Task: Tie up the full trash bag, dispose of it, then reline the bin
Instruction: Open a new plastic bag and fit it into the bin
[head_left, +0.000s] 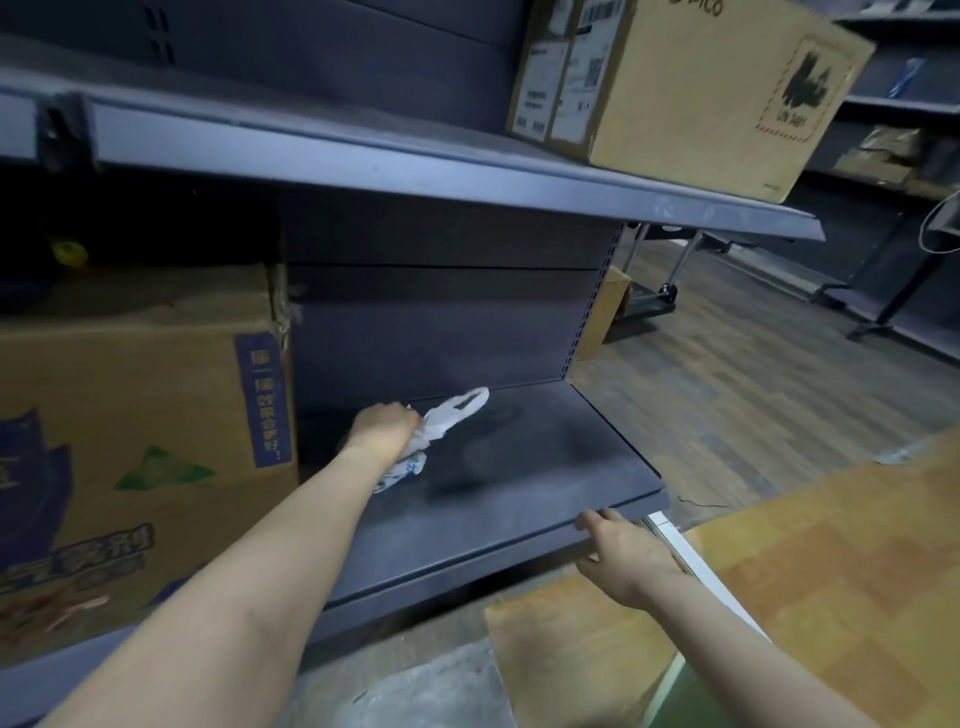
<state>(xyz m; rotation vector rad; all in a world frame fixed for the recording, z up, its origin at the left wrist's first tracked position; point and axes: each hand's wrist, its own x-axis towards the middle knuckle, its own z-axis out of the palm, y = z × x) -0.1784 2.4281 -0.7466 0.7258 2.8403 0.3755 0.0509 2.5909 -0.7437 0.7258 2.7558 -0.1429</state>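
Head view, looking down into a dark metal shelf in a storeroom. Left hand reaching deep onto the shelf, fingers clenched around a crumpled white plastic bag with a loop handle sticking up and blue print lower down; bag lifted slightly or just resting on the shelf, hard to tell. Right hand at the shelf's front edge, fingers loosely spread and touching the lip, grasping nothing. Large printed carton on the shelf to the left of the bag, close beside the left forearm. Another brown box on the shelf board above, toward the right. Flat cardboard on the floor in front of the shelf, under the right wrist. No bin and no full trash bag anywhere in view. Likely step: fetching a fresh liner for relining, which suggests tying and disposal are already done, though nothing here proves it. Next move likely calls for drawing the bag out past the shelf's front edge, shaking it open, finding its mouth, and carrying it to the bin.
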